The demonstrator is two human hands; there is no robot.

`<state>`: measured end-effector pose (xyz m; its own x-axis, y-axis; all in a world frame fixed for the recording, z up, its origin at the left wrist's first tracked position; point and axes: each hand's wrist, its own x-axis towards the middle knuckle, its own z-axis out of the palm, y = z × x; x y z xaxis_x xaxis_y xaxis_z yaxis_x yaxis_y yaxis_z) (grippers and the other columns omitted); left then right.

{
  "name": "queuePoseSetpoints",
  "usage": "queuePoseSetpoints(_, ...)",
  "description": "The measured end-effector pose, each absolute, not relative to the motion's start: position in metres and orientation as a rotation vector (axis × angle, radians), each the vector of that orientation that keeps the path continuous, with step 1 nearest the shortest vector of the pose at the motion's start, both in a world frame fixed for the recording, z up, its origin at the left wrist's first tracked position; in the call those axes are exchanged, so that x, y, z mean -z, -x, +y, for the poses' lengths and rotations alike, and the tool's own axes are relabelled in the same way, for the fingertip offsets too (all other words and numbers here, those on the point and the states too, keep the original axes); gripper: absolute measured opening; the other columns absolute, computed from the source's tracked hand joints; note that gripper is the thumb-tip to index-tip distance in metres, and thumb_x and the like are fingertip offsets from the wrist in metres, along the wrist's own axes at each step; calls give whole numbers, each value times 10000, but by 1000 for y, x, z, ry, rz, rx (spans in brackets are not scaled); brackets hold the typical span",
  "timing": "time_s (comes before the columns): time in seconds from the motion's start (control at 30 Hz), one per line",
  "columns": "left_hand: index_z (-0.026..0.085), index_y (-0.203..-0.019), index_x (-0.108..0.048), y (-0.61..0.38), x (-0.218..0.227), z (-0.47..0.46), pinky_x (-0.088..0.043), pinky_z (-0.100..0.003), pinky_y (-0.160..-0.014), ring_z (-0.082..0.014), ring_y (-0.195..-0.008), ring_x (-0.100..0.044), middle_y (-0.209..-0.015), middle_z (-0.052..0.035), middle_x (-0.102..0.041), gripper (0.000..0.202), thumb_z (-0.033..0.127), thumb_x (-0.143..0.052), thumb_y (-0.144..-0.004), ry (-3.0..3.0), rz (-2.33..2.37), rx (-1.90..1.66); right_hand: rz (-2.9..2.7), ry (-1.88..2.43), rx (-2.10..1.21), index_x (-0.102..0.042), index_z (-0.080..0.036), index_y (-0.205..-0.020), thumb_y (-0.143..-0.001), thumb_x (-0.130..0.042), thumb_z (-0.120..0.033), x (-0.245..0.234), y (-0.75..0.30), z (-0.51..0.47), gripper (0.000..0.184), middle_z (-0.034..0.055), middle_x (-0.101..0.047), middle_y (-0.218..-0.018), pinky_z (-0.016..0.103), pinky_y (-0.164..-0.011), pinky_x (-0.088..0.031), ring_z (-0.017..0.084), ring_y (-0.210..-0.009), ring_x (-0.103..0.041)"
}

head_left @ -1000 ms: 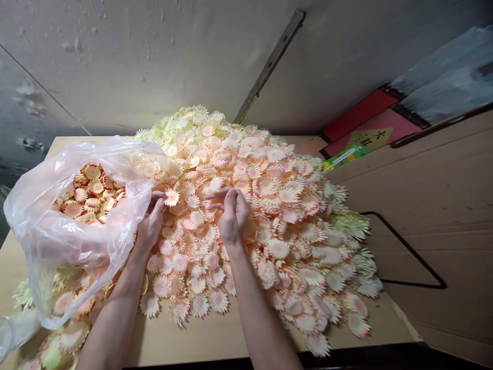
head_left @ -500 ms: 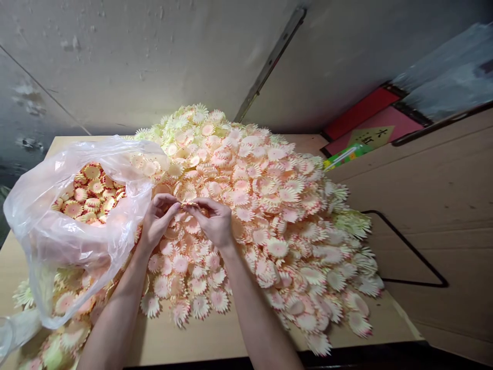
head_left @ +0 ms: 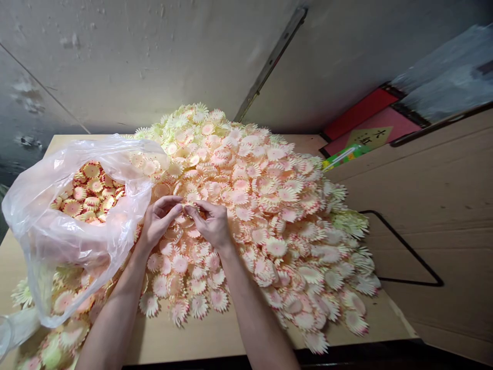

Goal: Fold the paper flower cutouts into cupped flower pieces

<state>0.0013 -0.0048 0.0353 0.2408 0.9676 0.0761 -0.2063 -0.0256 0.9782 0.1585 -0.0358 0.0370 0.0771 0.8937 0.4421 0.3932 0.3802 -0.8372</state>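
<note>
Over a big heap of pale pink and cream artificial flower petals (head_left: 241,185), my two hands meet fingertip to fingertip. My left hand (head_left: 160,220) is closed in a pinch, close to the bag's right side. My right hand (head_left: 212,222) pinches from the other side, its thumb and forefinger almost touching the left fingertips. Between them is a small artificial flower piece, mostly covered by the fingers. Left of the hands stands an open clear plastic bag (head_left: 29,205), holding many small cupped flowers (head_left: 92,195) with red-tipped edges.
The wooden table (head_left: 185,343) carries the heap, and more petals (head_left: 63,336) lie at the front left. A grey wall (head_left: 154,61) rises behind. On the right are a cardboard sheet (head_left: 431,205), a bent black rod (head_left: 402,249) and red packets (head_left: 360,113).
My fingertips have shifted slightly against each other, and the small piece between them shows less. Both hands stay at the same spot over the heap.
</note>
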Motion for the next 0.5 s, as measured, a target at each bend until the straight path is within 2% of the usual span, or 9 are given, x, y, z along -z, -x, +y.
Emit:
queuePoseSetpoints(0.2, 180, -931, -768, -2, -33, -6, -542, -268, -797, -167, -845, -691, -934, -48, -766, 254, 379, -793, -775, -1186, 806, -1073, -1540, 1250, -560, -684, -180, -787, -958, -568, -396, -37, -157, -36, 298, -4, -612, -611, 234, -508, -447, 113, -510, -545)
queuePoseSetpoints(0.37, 171, -886, -767, -2, -29, -4, -520, -232, -700, -132, -733, -664, -833, -30, -752, 246, 381, -802, -763, -1197, 879, -1101, -1575, 1290, -513, -672, -194, -819, -997, -505, -379, -34, -155, -35, 306, 7, -646, -629, 234, -517, -476, 134, -545, -634)
queuePoseSetpoints(0.5, 155, -833, -748, -2, -29, -4, -457, -206, -566, -104, -607, -607, -707, -13, -712, 304, 424, -828, -716, -1141, 923, -1117, -1675, 1281, -216, -714, -195, -995, -1023, -448, -301, -30, -154, -32, 288, 77, -758, -859, 297, -714, -556, 186, -762, -706)
